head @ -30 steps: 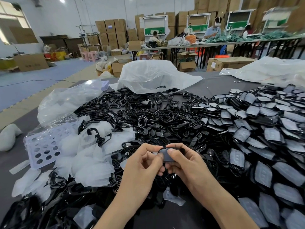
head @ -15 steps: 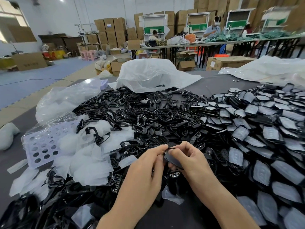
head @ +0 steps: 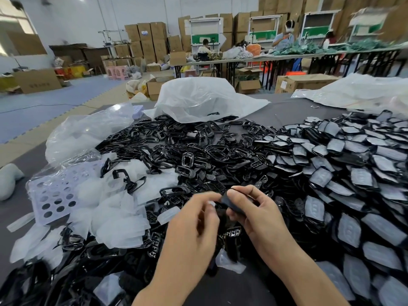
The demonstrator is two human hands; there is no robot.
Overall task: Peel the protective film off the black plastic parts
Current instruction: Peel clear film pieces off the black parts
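Black plastic part (head: 231, 203) pinched between thumb and curled fingers of right hand (head: 258, 215), held just above the heap of black frames (head: 187, 151) on the grey surface (head: 284, 109). Left hand (head: 192, 228) blurred, fingers curled at the part's left edge; hold on anything impossible to tell. Film-covered parts (head: 353, 173) piled to the right, loose films (head: 114, 221) to the left.

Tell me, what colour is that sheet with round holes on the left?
Pale lilac; the perforated sheet shows best in the head view.

Nothing legible: dark print on the side of the cardboard box (head: 37, 81) and small labels on the stacked cartons (head: 144, 32) too blurred to read.
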